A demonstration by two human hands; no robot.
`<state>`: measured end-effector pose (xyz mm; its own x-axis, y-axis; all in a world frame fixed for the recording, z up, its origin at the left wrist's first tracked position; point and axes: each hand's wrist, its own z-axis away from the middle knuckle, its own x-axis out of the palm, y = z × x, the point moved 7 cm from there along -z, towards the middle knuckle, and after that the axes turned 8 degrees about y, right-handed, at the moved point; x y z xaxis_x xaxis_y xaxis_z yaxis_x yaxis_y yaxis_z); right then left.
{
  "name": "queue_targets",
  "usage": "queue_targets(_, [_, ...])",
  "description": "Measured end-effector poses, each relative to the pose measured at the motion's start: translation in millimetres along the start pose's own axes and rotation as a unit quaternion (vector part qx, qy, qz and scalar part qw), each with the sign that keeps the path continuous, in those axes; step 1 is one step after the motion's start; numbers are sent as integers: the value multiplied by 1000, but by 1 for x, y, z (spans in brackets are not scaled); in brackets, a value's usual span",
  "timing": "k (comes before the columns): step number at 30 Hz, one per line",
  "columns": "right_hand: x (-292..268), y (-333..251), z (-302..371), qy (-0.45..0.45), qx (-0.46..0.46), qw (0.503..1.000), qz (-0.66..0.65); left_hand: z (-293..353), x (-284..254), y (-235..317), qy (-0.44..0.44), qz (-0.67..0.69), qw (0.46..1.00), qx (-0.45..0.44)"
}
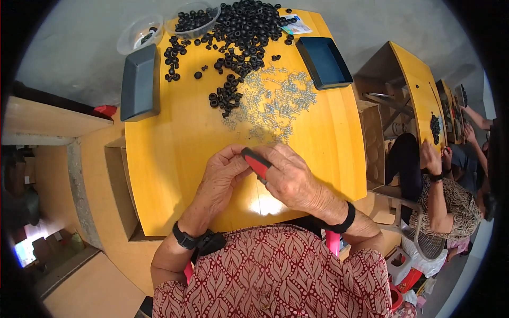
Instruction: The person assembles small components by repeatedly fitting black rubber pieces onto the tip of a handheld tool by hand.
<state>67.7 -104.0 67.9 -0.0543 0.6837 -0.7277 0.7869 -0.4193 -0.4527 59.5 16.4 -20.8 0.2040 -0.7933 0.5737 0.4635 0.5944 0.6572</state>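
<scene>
Over the near half of the yellow table, my hands meet in front of my chest. My right hand [290,179] is closed around a tool with a red-and-black handle [257,164]; its working end is hidden, so its kind is unclear. My left hand [225,175] is pinched beside the handle, its fingertips against or close to it; anything small between them cannot be made out. Just beyond my hands spreads a layer of small silvery screws [281,98]. Black round knob-like parts [249,24] are heaped at the far edge, and some trail down toward the screws [227,98].
An upright-walled dark tray [140,85] stands at the table's left edge, another dark tray [324,62] at the right. Clear plastic tubs [139,34] sit at the far left. Cardboard boxes [372,138] flank the table. To the right, other people work at another table [416,79].
</scene>
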Motion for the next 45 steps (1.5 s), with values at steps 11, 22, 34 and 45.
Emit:
queue_targets(11, [-7,4,11,42,39,998,-34,3,0,-9,11,-38,999,-14])
queue_targets(22, [-62,81,-5,71,137,983,97,10,-11,2,42,-74,996,-14])
queue_targets(34, [-40,60,18,-13,115,987,107,9,-16,6,45,-31,998,2])
queue_targets(45, [-38,58,37,-45,108,986,123,7,-18,5,43,-30,999,3])
